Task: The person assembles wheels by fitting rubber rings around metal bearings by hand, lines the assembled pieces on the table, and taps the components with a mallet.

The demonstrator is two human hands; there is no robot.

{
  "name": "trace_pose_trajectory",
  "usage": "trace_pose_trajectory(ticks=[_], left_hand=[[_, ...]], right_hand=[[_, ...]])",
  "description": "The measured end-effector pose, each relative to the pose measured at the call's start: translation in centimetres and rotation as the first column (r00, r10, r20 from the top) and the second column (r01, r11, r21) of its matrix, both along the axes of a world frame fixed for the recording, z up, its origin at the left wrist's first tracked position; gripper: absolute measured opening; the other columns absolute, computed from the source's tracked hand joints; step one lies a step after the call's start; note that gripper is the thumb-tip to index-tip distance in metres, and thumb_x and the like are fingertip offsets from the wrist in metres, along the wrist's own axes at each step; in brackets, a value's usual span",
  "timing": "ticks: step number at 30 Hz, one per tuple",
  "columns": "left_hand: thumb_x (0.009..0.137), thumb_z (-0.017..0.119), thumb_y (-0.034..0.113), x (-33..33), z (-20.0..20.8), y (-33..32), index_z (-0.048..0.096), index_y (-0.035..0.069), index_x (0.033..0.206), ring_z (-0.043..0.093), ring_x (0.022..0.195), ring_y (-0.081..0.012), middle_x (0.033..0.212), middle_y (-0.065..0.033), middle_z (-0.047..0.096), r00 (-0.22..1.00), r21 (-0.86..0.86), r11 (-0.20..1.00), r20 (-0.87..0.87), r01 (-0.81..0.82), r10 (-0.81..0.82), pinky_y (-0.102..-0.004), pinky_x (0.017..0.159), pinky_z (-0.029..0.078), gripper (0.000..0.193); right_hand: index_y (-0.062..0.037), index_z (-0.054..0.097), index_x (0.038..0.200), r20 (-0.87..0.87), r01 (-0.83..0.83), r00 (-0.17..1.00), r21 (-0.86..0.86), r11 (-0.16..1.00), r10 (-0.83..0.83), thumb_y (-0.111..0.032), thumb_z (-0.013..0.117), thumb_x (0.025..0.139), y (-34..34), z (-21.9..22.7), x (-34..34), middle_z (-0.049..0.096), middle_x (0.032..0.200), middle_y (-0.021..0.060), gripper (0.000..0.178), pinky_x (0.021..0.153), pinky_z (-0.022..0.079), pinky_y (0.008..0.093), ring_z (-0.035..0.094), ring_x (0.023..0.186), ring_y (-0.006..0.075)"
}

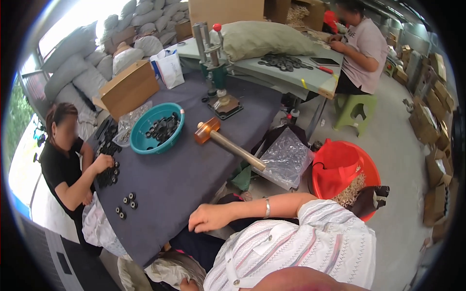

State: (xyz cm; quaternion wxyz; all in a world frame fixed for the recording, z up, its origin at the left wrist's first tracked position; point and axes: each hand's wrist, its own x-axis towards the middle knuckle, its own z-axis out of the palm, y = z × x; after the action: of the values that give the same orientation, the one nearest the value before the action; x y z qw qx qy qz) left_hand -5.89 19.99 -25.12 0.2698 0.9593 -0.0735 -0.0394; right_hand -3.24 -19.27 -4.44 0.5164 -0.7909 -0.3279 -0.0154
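- Grip state: the right hand (pixel 209 218) is laid palm down on the near edge of the dark grey cloth-covered table (pixel 179 179), released and loosely curled, with nothing grasped. Only a sliver of the left hand (pixel 187 284) is seen at the lower edge beside a pale bag, so whether it is clenched cannot be told.
- At the far left, a co-worker in a black top (pixel 60 167) is seated, one hand pressed on a heap of black rings.
- Five small black ring-shaped parts (pixel 127 203) are counted loose on the table, three in one cluster and two just below it. They lie to the left of the right hand and slightly farther in, and the right hand is the nearer one.
- One round teal plastic bowl (pixel 141 140), filled with more black rings, is set farther back.
- One mallet with an amber head and a long pale handle (pixel 233 148) is laid with its long axis from upper left to lower right. Its handle end points at the table edge, up and to the right of the right hand and well apart from it.
- One green hand press (pixel 213 68) is stood at the far end of the table.
- One clear plastic bag (pixel 286 157) is hung off the table's right edge.
- One red plastic basin (pixel 369 169) is placed on the floor.
- A second co-worker in a pink top (pixel 361 48) is seated at the far table.
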Motion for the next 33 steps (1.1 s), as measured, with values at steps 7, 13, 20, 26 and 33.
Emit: trace_pose_trajectory(ticks=[7,13,20,26,33], left_hand=[[0.077,0.057,0.019,-1.1,-1.4,0.7,0.062,-0.005,0.101,0.058,0.082,-0.0402,0.088,-0.026,0.063,1.0,-0.059,0.998,0.012,-0.001,0.002,-0.0427,0.075,0.045,0.034],[0.078,0.056,0.02,-1.4,-2.1,1.3,0.061,-0.006,0.101,0.058,0.084,-0.0406,0.089,-0.0271,0.062,1.0,-0.118,0.993,0.02,0.007,-0.004,-0.0426,0.076,0.045,0.035],[0.079,0.055,0.021,-2.3,-2.9,1.3,0.06,-0.008,0.101,0.058,0.086,-0.0411,0.091,-0.0284,0.062,1.0,-0.197,0.98,0.003,0.008,-0.008,-0.0424,0.077,0.045,0.037],[0.079,0.054,0.022,-2.1,-2.6,1.5,0.059,-0.009,0.101,0.058,0.088,-0.0416,0.092,-0.0295,0.061,1.0,-0.255,0.967,-0.004,0.012,-0.014,-0.0422,0.079,0.045,0.038],[0.08,0.054,0.024,-2.5,-3.2,1.9,0.059,-0.009,0.102,0.059,0.09,-0.0415,0.094,-0.0297,0.061,1.0,-0.232,0.973,-0.015,-0.003,-0.001,-0.042,0.08,0.045,0.04]], right_hand=[[0.0033,0.055,0.112,-0.052,-0.297,0.954,-0.04,0.954,0.294,-0.007,0.056,0.077,5.6,1.6,0.7,0.062,0.089,0.0198,0.036,0.068,0.046,0.0391,0.059,0.075,0.0341],[0.0038,0.051,0.119,-0.074,-0.459,0.888,-0.121,0.88,0.453,-0.007,0.055,0.077,8.6,1.0,1.0,0.061,0.092,0.0239,0.044,0.072,0.043,0.044,0.057,0.083,0.038],[0.0026,0.05,0.12,-0.048,-0.491,0.869,-0.201,0.848,0.492,-0.006,0.055,0.075,9.8,1.9,0.9,0.061,0.09,0.0245,0.046,0.072,0.043,0.0454,0.056,0.084,0.0403],[0.0013,0.049,0.123,0.039,-0.512,0.847,-0.214,0.832,0.531,-0.004,0.052,0.075,11.4,-1.0,1.9,0.062,0.081,0.0215,0.048,0.061,0.047,0.0404,0.059,0.069,0.0324],[0.0009,0.048,0.125,-0.078,-0.551,0.833,-0.201,0.81,0.548,-0.005,0.053,0.077,11.4,0.9,1.2,0.06,0.097,0.026,0.049,0.076,0.043,0.045,0.056,0.089,0.0409]])
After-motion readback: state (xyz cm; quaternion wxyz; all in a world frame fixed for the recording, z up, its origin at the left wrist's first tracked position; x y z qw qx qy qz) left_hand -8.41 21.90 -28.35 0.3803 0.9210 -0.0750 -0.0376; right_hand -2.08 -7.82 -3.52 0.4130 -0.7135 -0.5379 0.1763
